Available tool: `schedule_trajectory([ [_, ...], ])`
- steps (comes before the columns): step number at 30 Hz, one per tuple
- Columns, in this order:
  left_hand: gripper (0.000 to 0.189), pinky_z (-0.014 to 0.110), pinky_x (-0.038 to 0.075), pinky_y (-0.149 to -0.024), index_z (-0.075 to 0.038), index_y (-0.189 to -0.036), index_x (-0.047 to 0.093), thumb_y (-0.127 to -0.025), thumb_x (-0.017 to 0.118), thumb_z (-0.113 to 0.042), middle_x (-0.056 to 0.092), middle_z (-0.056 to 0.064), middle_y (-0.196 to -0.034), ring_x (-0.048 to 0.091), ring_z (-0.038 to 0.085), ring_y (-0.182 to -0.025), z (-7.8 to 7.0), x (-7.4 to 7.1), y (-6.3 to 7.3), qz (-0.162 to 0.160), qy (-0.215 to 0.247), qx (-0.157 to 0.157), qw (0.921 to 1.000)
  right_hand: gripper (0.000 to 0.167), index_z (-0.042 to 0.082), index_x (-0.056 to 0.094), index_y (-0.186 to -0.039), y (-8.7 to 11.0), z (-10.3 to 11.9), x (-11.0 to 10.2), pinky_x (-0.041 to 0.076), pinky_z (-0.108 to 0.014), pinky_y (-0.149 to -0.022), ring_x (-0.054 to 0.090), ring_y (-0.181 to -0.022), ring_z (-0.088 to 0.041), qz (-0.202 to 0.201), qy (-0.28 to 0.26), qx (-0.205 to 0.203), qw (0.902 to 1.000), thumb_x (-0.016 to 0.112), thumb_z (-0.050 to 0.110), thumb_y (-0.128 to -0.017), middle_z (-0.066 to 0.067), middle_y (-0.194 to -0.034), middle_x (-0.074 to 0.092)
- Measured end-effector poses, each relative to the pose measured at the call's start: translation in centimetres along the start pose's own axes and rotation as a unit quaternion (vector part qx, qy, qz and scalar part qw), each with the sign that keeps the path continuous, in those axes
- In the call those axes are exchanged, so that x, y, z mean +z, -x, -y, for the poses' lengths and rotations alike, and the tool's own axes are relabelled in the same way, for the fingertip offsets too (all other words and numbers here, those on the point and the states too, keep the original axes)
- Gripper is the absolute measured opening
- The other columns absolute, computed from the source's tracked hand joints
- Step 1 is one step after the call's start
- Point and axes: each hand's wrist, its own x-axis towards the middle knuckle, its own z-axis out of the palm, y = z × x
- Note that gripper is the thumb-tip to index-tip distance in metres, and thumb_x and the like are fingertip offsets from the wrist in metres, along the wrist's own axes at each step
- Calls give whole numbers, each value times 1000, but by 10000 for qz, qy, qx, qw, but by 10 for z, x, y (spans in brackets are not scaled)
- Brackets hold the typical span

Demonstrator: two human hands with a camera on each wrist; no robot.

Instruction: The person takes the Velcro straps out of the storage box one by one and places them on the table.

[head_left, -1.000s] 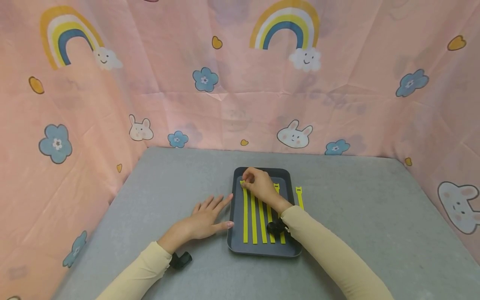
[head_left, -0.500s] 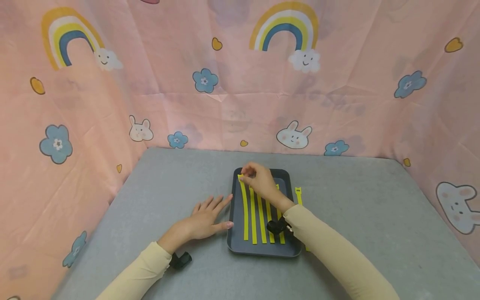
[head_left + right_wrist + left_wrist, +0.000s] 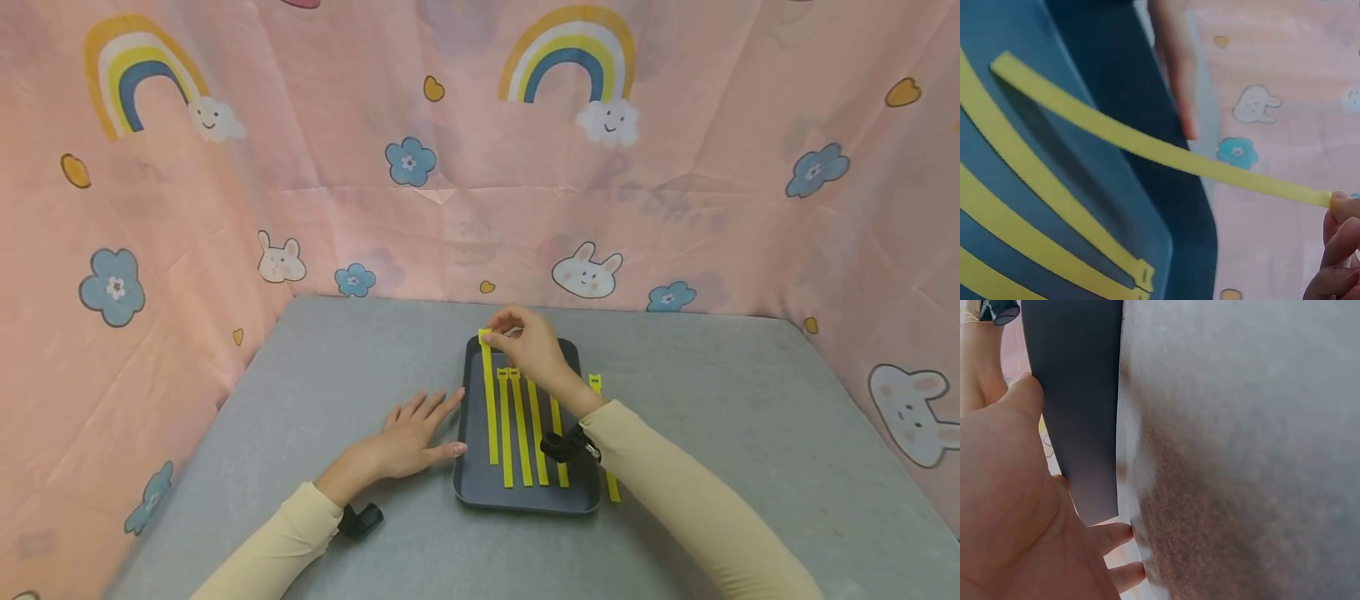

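Observation:
A dark grey tray (image 3: 480,492) lies on the table with several yellow cable ties (image 3: 507,433) side by side in it. My right hand (image 3: 534,346) pinches the slotted head of the leftmost yellow cable tie (image 3: 491,400) between thumb and finger, above the tray's far end. In the right wrist view this strap (image 3: 1166,153) stretches from the fingertips across the tray wall, its tail low over the tray floor. My left hand (image 3: 408,442) has its fingers spread at the tray's left side, and its thumb touches the tray wall (image 3: 1079,412) in the left wrist view.
One more yellow cable tie (image 3: 613,487) lies on the grey table (image 3: 712,400) right of the tray, partly hidden by the right forearm. A pink printed curtain (image 3: 465,225) hangs behind the table and along both sides. Each wrist wears a small black camera (image 3: 362,521).
My right hand has lifted the head of the leftmost cable tie and drawn the strap toward the tray's far end. The left hand has stayed in place.

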Motion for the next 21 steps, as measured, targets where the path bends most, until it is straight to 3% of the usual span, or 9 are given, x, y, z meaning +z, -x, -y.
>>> schedule_trajectory([
  [7,80,71,12,-116,-34,-160,7,-96,46,-64,16,11,-167,11,43,-154,-1,0,-1,0,-18,-19,10000,14,10,67,-99,0,10,-10,45,-26,-50,51,-49,-18,-163,-287,30,9995,75,18,-89,-7,-90,66],
  [10,80,71,12,-116,-35,-160,6,-96,45,-64,16,11,-167,10,43,-154,-1,0,-1,21,-18,-43,10000,15,9,68,-99,0,13,-13,44,-26,-49,50,-48,-17,-192,-354,38,9992,75,17,-89,-6,-89,66],
  [11,81,71,12,-117,-35,-160,6,-96,45,-64,15,11,-168,10,43,-154,-1,0,-1,27,-18,-54,10000,15,9,68,-100,0,14,-14,44,-26,-49,48,-48,-11,-195,-375,39,9991,75,17,-89,-6,-89,66],
  [21,81,71,11,-117,-36,-160,4,-96,44,-65,14,10,-168,9,42,-154,1,1,-1,21,-33,-53,10000,17,7,67,-102,4,28,-24,43,-26,-50,45,-47,-9,-257,-602,83,9978,74,16,-90,2,-87,63],
])
